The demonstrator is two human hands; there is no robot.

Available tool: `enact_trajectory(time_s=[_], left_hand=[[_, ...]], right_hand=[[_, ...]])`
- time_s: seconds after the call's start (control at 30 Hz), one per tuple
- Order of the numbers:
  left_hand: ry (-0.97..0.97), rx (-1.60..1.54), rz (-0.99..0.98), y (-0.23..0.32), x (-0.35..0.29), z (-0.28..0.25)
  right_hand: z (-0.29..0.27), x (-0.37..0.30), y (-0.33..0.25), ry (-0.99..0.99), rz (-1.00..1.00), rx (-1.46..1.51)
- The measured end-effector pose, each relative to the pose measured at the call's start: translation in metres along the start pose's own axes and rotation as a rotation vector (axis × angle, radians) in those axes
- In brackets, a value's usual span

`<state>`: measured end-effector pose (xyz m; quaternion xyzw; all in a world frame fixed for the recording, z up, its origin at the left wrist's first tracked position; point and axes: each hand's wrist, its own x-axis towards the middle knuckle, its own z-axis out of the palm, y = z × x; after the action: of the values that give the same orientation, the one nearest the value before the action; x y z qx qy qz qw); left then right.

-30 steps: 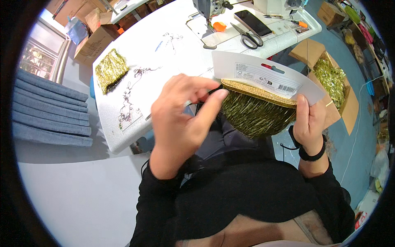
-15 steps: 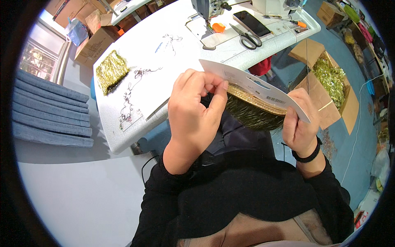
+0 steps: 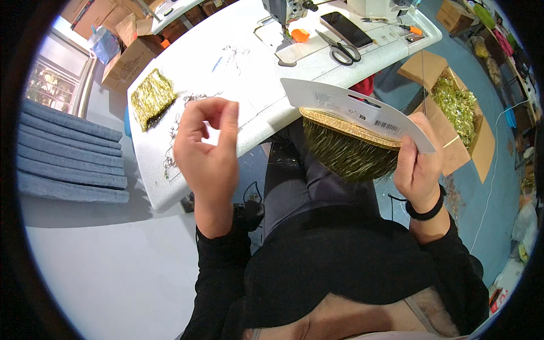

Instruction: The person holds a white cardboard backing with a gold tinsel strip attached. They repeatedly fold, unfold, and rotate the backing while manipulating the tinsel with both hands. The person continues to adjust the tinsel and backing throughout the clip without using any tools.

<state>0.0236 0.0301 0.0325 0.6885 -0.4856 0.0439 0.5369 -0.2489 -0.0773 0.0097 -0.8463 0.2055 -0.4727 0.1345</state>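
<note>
My right hand point(image 3: 420, 170) grips one end of a white header card point(image 3: 335, 103) between thumb and fingers. Along the card's lower edge runs a band of gold trim point(image 3: 345, 128), and a dark green-gold tinsel fringe point(image 3: 351, 156) hangs below it, over my lap. Apart from the card, my left hand point(image 3: 205, 153) is raised near the table's front edge, thumb and forefinger pinched together; whatever may be between the tips is too small to make out. Beyond that hand, tangled dark thread point(image 3: 171, 148) lies on the white table point(image 3: 260, 127), partly hidden by the hand.
A folded gold tinsel piece point(image 3: 153, 99) lies at the table's left. Farther back are a sewing machine point(image 3: 288, 12), black scissors point(image 3: 343, 53), a phone point(image 3: 347, 29) and an orange item point(image 3: 300, 35). An open carton point(image 3: 426, 71) on the floor at right holds gold tinsel point(image 3: 455, 110).
My left hand has come away from the card's left end and moved left, still pinched. The card stays in my right hand, with more of its fringe showing.
</note>
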Motion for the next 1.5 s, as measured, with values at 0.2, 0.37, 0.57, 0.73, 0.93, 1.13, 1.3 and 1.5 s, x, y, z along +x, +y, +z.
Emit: enact_trajectory(time_s=[0.2, 0.37, 0.57, 0.73, 0.93, 1.13, 1.3, 1.5], left_hand=[[-0.183, -0.105, 0.057, 0.021, -0.015, 0.031], [-0.184, -0.156, -0.030, 0.027, -0.017, 0.044], [-0.140, -0.154, 0.029, 0.020, -0.017, 0.053], [-0.090, -0.303, -0.037, 0.019, -0.019, 0.055], [-0.081, -0.054, 0.156, 0.022, -0.016, 0.042], [-0.092, -0.196, 0.075, 0.017, -0.016, 0.044], [-0.086, -0.020, 0.153, 0.007, -0.013, 0.032], [-0.087, -0.152, 0.094, 0.009, -0.018, 0.036]], right_hand=[[0.003, 0.003, -0.003, -0.030, -0.051, -0.033], [0.004, 0.005, -0.006, -0.035, -0.077, -0.083], [0.006, 0.005, -0.008, -0.021, -0.094, -0.090], [0.005, 0.005, -0.008, -0.007, -0.077, -0.084], [0.005, 0.005, -0.008, 0.006, -0.070, -0.053], [0.006, 0.005, -0.008, -0.005, -0.037, -0.020], [0.004, 0.003, -0.003, 0.005, -0.049, -0.051], [0.004, 0.001, -0.002, 0.009, -0.016, -0.025]])
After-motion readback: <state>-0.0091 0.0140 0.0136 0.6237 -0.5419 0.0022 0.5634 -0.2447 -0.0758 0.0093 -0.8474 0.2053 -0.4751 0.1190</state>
